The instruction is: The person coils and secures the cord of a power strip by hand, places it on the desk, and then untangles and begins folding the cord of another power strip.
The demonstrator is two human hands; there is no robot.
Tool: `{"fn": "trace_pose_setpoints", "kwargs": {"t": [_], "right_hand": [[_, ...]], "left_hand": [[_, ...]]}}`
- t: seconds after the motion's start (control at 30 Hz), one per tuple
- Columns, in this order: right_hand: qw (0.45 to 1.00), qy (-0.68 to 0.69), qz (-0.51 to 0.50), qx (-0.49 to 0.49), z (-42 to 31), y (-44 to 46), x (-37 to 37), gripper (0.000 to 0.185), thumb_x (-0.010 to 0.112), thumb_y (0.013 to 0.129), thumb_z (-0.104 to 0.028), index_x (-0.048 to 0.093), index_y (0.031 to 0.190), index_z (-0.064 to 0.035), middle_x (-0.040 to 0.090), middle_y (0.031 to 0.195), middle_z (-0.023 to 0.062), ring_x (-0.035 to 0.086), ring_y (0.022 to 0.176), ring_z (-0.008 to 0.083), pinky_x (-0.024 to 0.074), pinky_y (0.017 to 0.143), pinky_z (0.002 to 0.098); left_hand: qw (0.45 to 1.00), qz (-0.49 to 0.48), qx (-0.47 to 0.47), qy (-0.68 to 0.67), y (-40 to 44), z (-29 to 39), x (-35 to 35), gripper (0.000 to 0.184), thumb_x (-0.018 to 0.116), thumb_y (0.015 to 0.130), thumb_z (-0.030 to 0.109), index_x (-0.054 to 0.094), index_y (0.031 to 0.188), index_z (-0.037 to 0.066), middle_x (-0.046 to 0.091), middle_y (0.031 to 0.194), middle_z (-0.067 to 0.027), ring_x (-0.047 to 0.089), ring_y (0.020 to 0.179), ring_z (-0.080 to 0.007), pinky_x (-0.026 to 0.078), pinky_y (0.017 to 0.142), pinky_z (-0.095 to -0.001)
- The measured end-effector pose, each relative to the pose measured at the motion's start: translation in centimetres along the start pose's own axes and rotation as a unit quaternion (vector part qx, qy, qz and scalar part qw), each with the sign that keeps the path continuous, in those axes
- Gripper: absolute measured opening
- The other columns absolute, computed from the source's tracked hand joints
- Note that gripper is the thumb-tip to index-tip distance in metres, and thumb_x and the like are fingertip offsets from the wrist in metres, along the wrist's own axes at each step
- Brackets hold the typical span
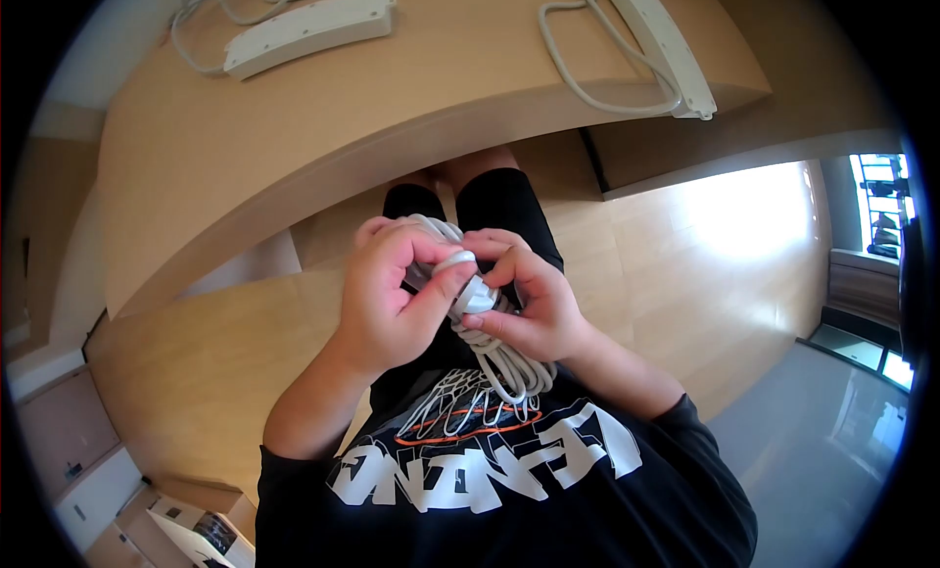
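Coiled cord (519,367) and white plug (477,297) held in both hands.
Left hand (399,289) and right hand (534,299) grip the plug before the tabletop (294,127)'s near edge; one power strip (311,31) lies toward the far left corner, a second strip (666,51) reaches the near edge by the right corner.

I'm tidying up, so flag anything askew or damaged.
The power strip on the right looks askew: its near end and looped cord seem to jut past the edge of the desk. No clear damage shows.
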State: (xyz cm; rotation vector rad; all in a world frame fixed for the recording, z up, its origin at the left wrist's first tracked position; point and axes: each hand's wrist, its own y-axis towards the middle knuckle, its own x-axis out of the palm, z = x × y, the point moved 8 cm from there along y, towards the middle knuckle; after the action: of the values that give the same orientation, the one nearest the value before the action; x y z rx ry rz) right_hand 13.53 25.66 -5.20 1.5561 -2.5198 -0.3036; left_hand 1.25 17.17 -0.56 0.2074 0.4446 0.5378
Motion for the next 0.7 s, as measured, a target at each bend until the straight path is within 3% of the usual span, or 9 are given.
{"fn": "trace_pose_setpoints", "kwargs": {"t": [0.07, 0.17, 0.2, 0.3, 0.33, 0.47, 0.53, 0.63, 0.7], "right_hand": [[1.000, -0.020, -0.020, 0.002, 0.1, -0.1, -0.4, 0.037, 0.088, 0.068, -0.008, 0.058, 0.090, -0.0036, 0.063, 0.122, 0.0143, 0.051, 0.121, 0.0299, 0.0420, 0.100, 0.0400], [0.999, 0.027, -0.013, 0.035, 0.7, -0.2, -0.7, 0.038, 0.089, 0.068, -0.006, 0.057, 0.089, -0.0040, 0.062, 0.117, 0.0126, 0.055, 0.112, 0.0238, 0.0447, 0.096, 0.0367], [0.994, 0.086, -0.006, 0.068, 1.1, -0.3, -0.6, 0.038, 0.089, 0.068, -0.005, 0.056, 0.088, -0.0043, 0.061, 0.115, 0.0120, 0.056, 0.111, 0.0225, 0.0451, 0.095, 0.0358], [0.980, 0.171, -0.003, 0.097, 1.7, -0.2, -0.8, 0.038, 0.088, 0.068, -0.001, 0.054, 0.085, -0.0047, 0.060, 0.112, 0.0105, 0.057, 0.109, 0.0195, 0.0455, 0.094, 0.0335], [0.978, 0.184, -0.006, 0.096, 1.9, 0.0, -0.8, 0.039, 0.088, 0.068, 0.000, 0.053, 0.084, -0.0048, 0.059, 0.111, 0.0100, 0.057, 0.108, 0.0187, 0.0455, 0.094, 0.0328], [0.982, 0.161, 0.006, 0.100, 1.8, -0.2, -0.8, 0.042, 0.088, 0.067, 0.001, 0.052, 0.086, -0.0057, 0.058, 0.109, 0.0076, 0.054, 0.099, 0.0143, 0.0451, 0.087, 0.0279], [0.978, 0.168, 0.045, 0.113, 1.4, -0.1, -0.9, 0.044, 0.089, 0.066, 0.000, 0.053, 0.091, -0.0062, 0.058, 0.106, 0.0053, 0.052, 0.092, 0.0110, 0.0441, 0.083, 0.0246], [0.967, 0.185, 0.039, 0.172, 1.9, 0.2, -0.6, 0.048, 0.090, 0.065, -0.002, 0.055, 0.097, -0.0068, 0.057, 0.102, 0.0017, 0.047, 0.084, 0.0080, 0.0415, 0.078, 0.0219], [0.974, 0.162, 0.007, 0.156, 1.9, 0.0, -0.6, 0.050, 0.090, 0.065, -0.002, 0.056, 0.100, -0.0066, 0.056, 0.099, 0.0004, 0.046, 0.084, 0.0074, 0.0412, 0.077, 0.0220]], "left_hand": [[0.992, -0.006, -0.015, -0.124, 0.1, -0.3, 0.5, 0.009, 0.071, 0.085, 0.006, 0.063, 0.086, 0.005, 0.065, 0.083, -0.0065, 0.059, 0.082, -0.0214, 0.046, 0.076, -0.0308], [0.981, -0.010, -0.097, -0.168, 0.1, -1.3, 1.0, 0.007, 0.070, 0.085, 0.005, 0.064, 0.090, 0.005, 0.065, 0.091, -0.0068, 0.059, 0.083, -0.0216, 0.046, 0.073, -0.0307], [0.990, -0.053, -0.022, -0.132, 0.7, -0.9, 1.0, 0.013, 0.071, 0.083, 0.006, 0.064, 0.094, 0.005, 0.065, 0.096, -0.0078, 0.060, 0.086, -0.0244, 0.045, 0.076, -0.0321], [0.993, -0.107, 0.049, 0.018, 0.7, -0.2, 0.7, 0.022, 0.072, 0.078, 0.009, 0.063, 0.098, 0.006, 0.064, 0.101, -0.0088, 0.059, 0.090, -0.0275, 0.041, 0.086, -0.0347], [0.986, -0.144, 0.025, 0.074, 0.1, -1.1, 0.8, 0.037, 0.074, 0.071, 0.014, 0.061, 0.105, 0.007, 0.062, 0.106, -0.0083, 0.058, 0.098, -0.0291, 0.034, 0.094, -0.0373], [0.979, -0.193, 0.010, 0.066, -0.9, -0.5, 1.1, 0.052, 0.078, 0.066, 0.016, 0.057, 0.113, 0.009, 0.061, 0.112, -0.0060, 0.055, 0.107, -0.0269, 0.031, 0.097, -0.0387], [0.986, -0.159, 0.012, 0.041, -1.3, -1.0, 0.9, 0.051, 0.080, 0.066, 0.016, 0.058, 0.112, 0.009, 0.062, 0.111, -0.0062, 0.055, 0.107, -0.0270, 0.032, 0.097, -0.0387], [0.990, -0.141, 0.011, 0.014, -1.6, -1.6, 0.9, 0.049, 0.082, 0.066, 0.017, 0.059, 0.108, 0.009, 0.062, 0.110, -0.0060, 0.056, 0.106, -0.0269, 0.033, 0.096, -0.0392], [0.992, -0.128, 0.009, -0.002, -1.5, -1.5, 0.7, 0.046, 0.084, 0.066, 0.018, 0.061, 0.104, 0.009, 0.063, 0.107, -0.0059, 0.057, 0.104, -0.0268, 0.034, 0.096, -0.0394]]}}
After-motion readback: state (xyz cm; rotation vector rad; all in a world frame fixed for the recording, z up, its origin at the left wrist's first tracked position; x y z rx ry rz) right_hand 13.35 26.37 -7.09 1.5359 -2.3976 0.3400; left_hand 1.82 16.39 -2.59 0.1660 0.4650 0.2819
